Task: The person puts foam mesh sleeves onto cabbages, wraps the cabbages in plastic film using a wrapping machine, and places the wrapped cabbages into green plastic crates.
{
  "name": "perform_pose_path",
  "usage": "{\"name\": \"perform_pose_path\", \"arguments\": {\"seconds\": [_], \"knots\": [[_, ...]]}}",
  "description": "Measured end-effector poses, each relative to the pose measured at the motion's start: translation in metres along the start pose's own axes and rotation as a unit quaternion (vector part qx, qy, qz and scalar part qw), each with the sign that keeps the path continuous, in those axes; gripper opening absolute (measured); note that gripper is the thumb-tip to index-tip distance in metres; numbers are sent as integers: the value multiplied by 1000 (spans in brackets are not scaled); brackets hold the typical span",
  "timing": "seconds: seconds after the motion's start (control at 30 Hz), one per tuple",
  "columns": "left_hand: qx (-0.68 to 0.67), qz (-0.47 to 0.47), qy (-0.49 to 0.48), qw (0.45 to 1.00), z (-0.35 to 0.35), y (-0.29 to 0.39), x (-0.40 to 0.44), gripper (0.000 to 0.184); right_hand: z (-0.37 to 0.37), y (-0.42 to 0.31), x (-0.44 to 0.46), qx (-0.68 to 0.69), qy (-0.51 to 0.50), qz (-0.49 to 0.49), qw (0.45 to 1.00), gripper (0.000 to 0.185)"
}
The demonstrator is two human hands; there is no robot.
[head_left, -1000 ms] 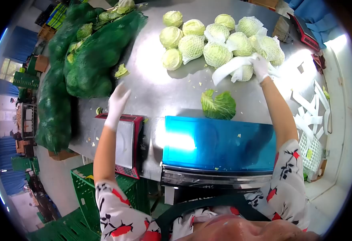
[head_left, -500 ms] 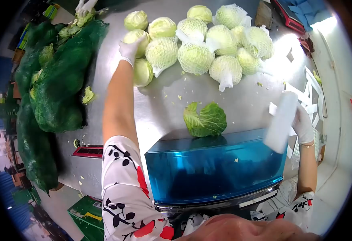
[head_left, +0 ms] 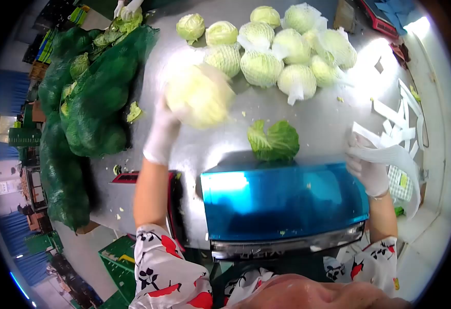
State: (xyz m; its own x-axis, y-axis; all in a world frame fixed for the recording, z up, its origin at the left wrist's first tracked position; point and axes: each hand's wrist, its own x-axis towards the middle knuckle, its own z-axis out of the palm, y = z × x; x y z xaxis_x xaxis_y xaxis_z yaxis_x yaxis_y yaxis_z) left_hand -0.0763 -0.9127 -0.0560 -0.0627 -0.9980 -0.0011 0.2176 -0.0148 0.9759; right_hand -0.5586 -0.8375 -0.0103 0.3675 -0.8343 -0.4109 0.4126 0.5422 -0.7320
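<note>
A pale green cabbage (head_left: 201, 96), blurred by motion, is gripped in my gloved left hand (head_left: 162, 131) above the metal table. My gloved right hand (head_left: 368, 172) has its fingers closed on a white foam net sleeve (head_left: 393, 155), which bends over the hand and hangs down at the right. Several cabbages in white nets (head_left: 261, 68) stand grouped at the back of the table. Bare cabbages (head_left: 221, 34) sit at that group's left side. A loose cabbage leaf (head_left: 274, 141) lies behind a shiny blue-covered box (head_left: 287, 201) close to my body.
Green mesh sacks (head_left: 99, 113) fill the left side. Another person's gloved hands (head_left: 127, 9) are at the sacks' far end. White foam strips (head_left: 401, 121) lie at the right edge. A red-edged device (head_left: 127, 177) is left of my left forearm.
My left hand has lifted a cabbage from the group and brought it nearer and to the right. The foam sleeve in my right hand has swung from upright to drooping rightward.
</note>
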Motion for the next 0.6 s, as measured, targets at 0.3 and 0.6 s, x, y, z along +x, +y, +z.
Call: {"name": "perform_pose_path", "arguments": {"seconds": [0.3, 0.6], "knots": [[311, 47, -114, 942, 223, -5, -206, 110, 64, 10, -76, -97, -60, -74, 991, 8], [182, 132, -124, 966, 278, 36, -278, 67, 104, 115, -147, -358, 61, -423, 830, 14]]}}
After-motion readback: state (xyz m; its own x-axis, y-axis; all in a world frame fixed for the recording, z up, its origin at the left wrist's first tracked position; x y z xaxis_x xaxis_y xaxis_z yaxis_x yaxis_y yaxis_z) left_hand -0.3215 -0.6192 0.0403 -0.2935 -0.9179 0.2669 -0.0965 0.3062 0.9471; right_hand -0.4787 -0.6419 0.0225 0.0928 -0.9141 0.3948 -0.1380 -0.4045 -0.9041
